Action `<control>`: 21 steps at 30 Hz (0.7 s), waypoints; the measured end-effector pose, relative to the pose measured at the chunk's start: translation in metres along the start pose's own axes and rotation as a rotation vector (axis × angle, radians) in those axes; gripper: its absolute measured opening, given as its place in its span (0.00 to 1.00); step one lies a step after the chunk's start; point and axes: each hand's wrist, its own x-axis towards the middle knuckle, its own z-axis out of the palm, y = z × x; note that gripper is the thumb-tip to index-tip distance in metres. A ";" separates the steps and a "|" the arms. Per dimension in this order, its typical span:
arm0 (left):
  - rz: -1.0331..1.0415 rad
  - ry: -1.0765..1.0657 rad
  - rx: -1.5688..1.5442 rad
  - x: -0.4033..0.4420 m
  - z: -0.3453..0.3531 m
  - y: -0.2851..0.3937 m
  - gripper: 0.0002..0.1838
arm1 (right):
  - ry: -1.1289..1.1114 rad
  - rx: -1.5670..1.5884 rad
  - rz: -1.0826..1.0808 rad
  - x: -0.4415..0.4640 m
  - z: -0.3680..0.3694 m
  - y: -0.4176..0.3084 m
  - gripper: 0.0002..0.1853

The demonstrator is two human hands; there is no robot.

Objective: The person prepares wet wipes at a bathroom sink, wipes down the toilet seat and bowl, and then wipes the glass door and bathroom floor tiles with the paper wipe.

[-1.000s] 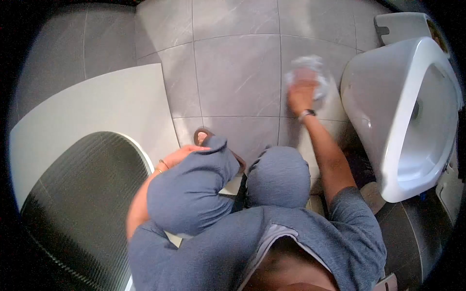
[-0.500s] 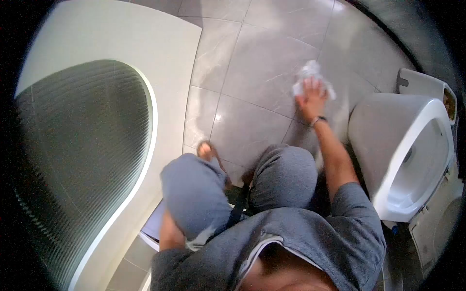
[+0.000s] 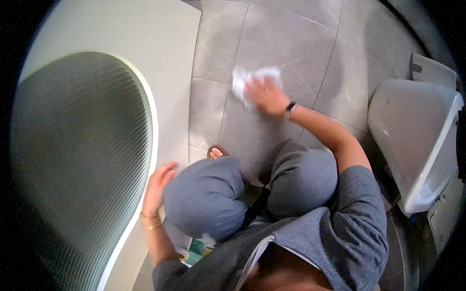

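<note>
My right hand [image 3: 268, 98] presses down on a crumpled white cloth [image 3: 239, 83] on the grey tiled floor [image 3: 296, 41]. The fingers lie over the cloth and are slightly blurred. A dark band is around that wrist. Beside my left knee, my left hand [image 3: 158, 188] is raised with nothing in it, its fingers loosely extended near the edge of the white panel [image 3: 172, 104]. A gold bracelet [image 3: 154, 227] circles the left wrist.
A white toilet [image 3: 412, 111] stands on the right with its bowl facing sideways. The white panel at left holds a curved, ribbed dark glass pane [image 3: 82, 145]. Below my left knee is a partly hidden green and white item [image 3: 195, 250]. My sandalled foot [image 3: 216, 152] is on the tiles.
My right hand has swept left across the floor with the cloth. My left hand has come up from behind my knee into view. The camera view has shifted slightly.
</note>
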 end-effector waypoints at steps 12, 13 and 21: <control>0.863 -0.260 0.814 -0.006 0.066 0.133 0.32 | 0.006 -0.135 0.417 -0.020 -0.073 0.105 0.32; 0.856 -0.261 0.809 -0.006 0.062 0.128 0.32 | 0.105 -0.174 0.514 -0.008 -0.075 0.128 0.32; 0.802 -0.155 0.748 0.002 0.050 0.131 0.34 | 0.295 -0.289 0.920 0.064 -0.028 0.085 0.36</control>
